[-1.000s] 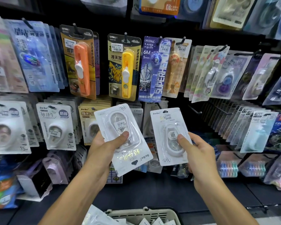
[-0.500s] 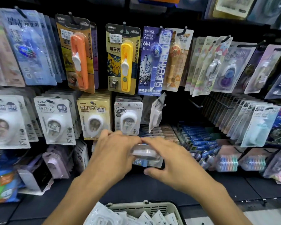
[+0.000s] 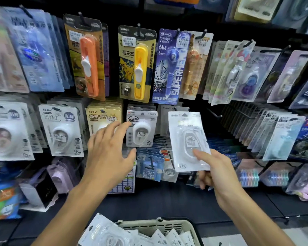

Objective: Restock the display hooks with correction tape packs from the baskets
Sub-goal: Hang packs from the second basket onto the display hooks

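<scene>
White pack (image 3: 188, 141) in right hand (image 3: 215, 171)

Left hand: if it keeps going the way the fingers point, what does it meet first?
Probably the grey-white tape pack hanging on its hook; the left hand is open, fingertips right at its left edge. Depth is unclear.

Both forearms rise from the bottom edge of the head view, the left from about 7 o'clock, the right from about 5 o'clock. The left hand (image 3: 108, 153) is spread, back toward the camera, fingers straight and slightly splayed, pointing toward 1 o'clock, thumb out toward 3 o'clock; it grips nothing. The right hand (image 3: 216, 172) sits at about 3 o'clock of the left, its thumb (image 3: 202, 154) laid on the front of a correction tape pack (image 3: 187, 139), the other fingers curled behind it, pinching its lower edge and holding it upright.
</scene>
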A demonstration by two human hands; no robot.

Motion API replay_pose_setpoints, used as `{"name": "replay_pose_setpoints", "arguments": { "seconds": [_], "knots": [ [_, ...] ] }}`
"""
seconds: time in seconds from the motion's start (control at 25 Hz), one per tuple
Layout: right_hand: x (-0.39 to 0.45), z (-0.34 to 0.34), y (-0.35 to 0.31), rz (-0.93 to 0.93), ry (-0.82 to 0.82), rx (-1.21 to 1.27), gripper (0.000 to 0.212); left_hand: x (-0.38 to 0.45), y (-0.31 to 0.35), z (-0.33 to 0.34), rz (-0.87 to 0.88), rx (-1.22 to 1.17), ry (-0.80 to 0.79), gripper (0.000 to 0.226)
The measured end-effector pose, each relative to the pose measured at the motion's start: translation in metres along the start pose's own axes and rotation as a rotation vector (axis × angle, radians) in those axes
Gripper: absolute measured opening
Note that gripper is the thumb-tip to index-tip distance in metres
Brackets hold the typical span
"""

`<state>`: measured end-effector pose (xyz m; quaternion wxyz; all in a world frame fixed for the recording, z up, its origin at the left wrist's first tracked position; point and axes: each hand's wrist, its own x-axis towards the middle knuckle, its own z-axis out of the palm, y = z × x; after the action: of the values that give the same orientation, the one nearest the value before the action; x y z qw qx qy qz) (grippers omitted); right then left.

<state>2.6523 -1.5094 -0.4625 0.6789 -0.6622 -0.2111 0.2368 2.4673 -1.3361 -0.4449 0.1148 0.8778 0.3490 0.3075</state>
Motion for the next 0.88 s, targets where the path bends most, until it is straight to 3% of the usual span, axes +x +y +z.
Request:
{"name": "replay_pose_setpoints", "arguments": {
  "seconds": [0.36,0.52,0.76,0.88],
  "knots": [
    [0.0,0.003,-0.004,0.04,-0.124,0.002,0.018,-0.005,-0.003,0.005,-0.01,-0.082,-0.056,0.059],
    [0.001,0.001,0.0,0.077,-0.094,-0.018,0.02,-0.002,-0.007,0.006,-0.014,-0.095,-0.043,0.059],
    [0.011,0.001,0.019,0.33,-0.123,0.248,0.068,-0.002,-0.009,0.011,-0.014,-0.079,-0.128,0.062],
    [0.012,0.012,0.053,0.35,-0.086,0.082,0.049,0.001,-0.026,0.023,-0.11,-0.113,-0.287,0.059]
  ]
}}
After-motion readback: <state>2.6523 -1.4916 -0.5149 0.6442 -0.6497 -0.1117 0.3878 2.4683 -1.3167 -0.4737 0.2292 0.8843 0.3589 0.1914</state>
